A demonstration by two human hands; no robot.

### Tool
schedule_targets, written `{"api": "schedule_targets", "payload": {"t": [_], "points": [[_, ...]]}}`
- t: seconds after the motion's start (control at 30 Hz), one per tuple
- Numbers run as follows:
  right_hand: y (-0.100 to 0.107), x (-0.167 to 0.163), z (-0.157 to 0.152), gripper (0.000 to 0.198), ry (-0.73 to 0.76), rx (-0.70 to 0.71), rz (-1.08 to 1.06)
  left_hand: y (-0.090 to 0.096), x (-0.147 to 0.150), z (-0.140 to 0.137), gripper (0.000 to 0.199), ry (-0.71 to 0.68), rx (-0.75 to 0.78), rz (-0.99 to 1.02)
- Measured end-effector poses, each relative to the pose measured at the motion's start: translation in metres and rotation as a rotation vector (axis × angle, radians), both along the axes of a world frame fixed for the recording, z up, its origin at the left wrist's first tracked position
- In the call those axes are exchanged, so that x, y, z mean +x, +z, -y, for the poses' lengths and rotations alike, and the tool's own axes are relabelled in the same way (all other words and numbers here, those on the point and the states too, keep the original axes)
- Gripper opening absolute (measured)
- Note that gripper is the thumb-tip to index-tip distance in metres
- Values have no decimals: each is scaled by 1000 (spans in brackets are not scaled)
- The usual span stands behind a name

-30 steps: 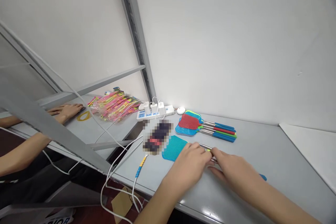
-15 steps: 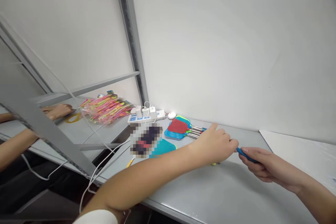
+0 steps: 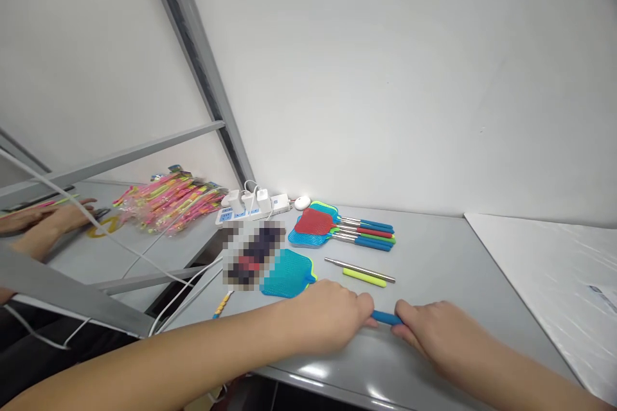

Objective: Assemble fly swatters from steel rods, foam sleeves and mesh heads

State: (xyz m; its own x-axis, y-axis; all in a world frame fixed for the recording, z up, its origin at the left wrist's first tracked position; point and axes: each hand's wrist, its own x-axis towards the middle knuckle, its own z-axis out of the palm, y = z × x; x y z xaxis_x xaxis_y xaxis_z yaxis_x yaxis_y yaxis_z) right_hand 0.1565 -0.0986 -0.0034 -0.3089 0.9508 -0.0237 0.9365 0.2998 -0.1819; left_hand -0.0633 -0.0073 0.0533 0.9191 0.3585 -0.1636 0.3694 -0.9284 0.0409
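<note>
Between my hands runs a blue handle [image 3: 385, 317], low over the front of the table. My left hand [image 3: 332, 314] is closed around its left end, where the fingers hide what joins it. The other end sits in the closed fingers of my right hand [image 3: 434, 331]. Just behind lie a bare metal rod [image 3: 360, 269] and a yellow-green handle sleeve [image 3: 365, 277], side by side. Teal fly swatter heads [image 3: 288, 274] lie flat beyond my left forearm. Farther back is a pile of fly swatters [image 3: 315, 223] with metal shafts and coloured handles.
A white power strip [image 3: 250, 209] with chargers and cables stands by the wall, beside a blurred-out object [image 3: 255, 257]. Grey metal posts [image 3: 200, 64] divide off a neighbouring table, where another person's hands [image 3: 53, 225] lie near bagged pink items [image 3: 168, 202]. White sheeting [image 3: 535, 270] covers the right.
Both hands have come left and nearer the table's front edge with the blue handle. The metal rod and yellow-green sleeve now show behind them. The view has shifted too.
</note>
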Motion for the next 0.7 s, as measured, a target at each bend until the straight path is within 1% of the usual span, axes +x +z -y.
{"api": "schedule_targets", "payload": {"t": [0.07, 0.17, 0.23, 0.3, 0.37, 0.4, 0.43, 0.47, 0.5, 0.53, 0.57, 0.6, 0.63, 0.7], "points": [[-5, -5, -2, 29, 103, 185, 137, 9, -7, 3, 34, 94, -116, -45], [2, -12, -5, 25, 230, 396, 273, 19, -10, 4, 38, 201, -327, -46], [8, -10, -5, 24, 283, 483, 322, 22, -12, 0, 42, 229, -543, -18], [12, 4, -4, 24, 306, 520, 340, 21, -19, -11, 42, 259, -806, -18], [11, 32, -3, 25, 271, 524, 333, 20, -35, -29, 42, 349, -1055, -63], [10, 49, -2, 25, 214, 521, 320, 20, -44, -39, 44, 443, -1147, -94], [8, 65, 0, 26, 133, 516, 298, 21, -53, -48, 46, 513, -1230, -74], [7, 77, 2, 28, 34, 503, 282, 23, -61, -56, 46, 571, -1309, -9], [5, 84, 3, 28, -42, 487, 260, 26, -65, -62, 47, 602, -1332, 87], [3, 84, 4, 26, -60, 467, 230, 30, -65, -66, 46, 612, -1299, 154], [1, 77, 3, 21, -32, 432, 208, 33, -61, -68, 45, 587, -1202, 207], [-1, 64, 1, 18, 21, 406, 191, 34, -53, -68, 44, 537, -1061, 249], [-5, 47, -3, 18, 57, 408, 183, 34, -42, -67, 41, 467, -865, 295], [-13, 9, -15, 22, 86, 439, 170, 26, -13, -64, 35, 336, -467, 374]]}}
